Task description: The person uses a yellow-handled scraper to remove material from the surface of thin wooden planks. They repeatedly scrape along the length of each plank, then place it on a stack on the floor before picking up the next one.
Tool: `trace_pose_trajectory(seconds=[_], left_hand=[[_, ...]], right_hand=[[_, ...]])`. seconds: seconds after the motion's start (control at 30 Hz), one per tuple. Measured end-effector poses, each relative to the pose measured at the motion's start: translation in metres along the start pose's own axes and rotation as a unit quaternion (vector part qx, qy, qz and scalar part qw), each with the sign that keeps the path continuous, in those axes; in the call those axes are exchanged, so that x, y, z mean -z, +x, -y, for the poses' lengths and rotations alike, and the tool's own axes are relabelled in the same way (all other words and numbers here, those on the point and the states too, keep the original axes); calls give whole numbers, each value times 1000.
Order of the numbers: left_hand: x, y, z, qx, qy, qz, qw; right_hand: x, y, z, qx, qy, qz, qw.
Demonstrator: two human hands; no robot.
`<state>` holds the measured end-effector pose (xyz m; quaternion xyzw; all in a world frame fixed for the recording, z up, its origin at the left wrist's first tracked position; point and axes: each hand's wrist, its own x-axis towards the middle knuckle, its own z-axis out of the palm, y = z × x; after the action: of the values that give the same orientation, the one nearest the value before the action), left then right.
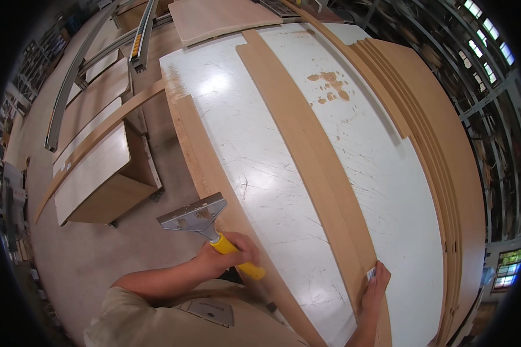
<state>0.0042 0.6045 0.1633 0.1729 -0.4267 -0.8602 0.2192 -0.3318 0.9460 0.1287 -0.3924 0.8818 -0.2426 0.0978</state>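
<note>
My left hand [213, 259] is closed around the yellow handle of a wide-bladed scraper [195, 215], over the near left edge of the table. The scraper's flat metal blade points up and away, stained brown in places. Toward the near end of a long wooden board [307, 136], my right hand [374, 289] is low on the surface with its fingers bent. Its fingertips pinch or press at a small white label [371, 273] on the board; the hand partly covers it. This board lies lengthwise down the white tabletop [260, 156].
A stack of long brown boards [422, 115] lies along the table's right side. Another wooden strip [200, 139] runs along the left edge. Brown smears [330, 85] mark the tabletop. Left stand a wooden box [107, 179] and metal rails [75, 87]; a large panel [223, 20] lies beyond.
</note>
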Motion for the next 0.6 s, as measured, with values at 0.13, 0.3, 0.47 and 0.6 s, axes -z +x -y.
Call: trace_pose_trajectory(seconds=[0.13,0.3,0.47,0.6], left_hand=[[2,-2,0,-3,4,14,1000],[5,1,-2,7,21,29,999],[10,6,3,26,-1,12,1000],[19,21,9,27,-10,41,999]], right_hand=[[0,-15,10,10,27,3,1000],[-3,-31,22,2,69,-6,998],[-12,-45,32,-25,85,-14,996],[0,-24,16,-4,-10,13,1000]])
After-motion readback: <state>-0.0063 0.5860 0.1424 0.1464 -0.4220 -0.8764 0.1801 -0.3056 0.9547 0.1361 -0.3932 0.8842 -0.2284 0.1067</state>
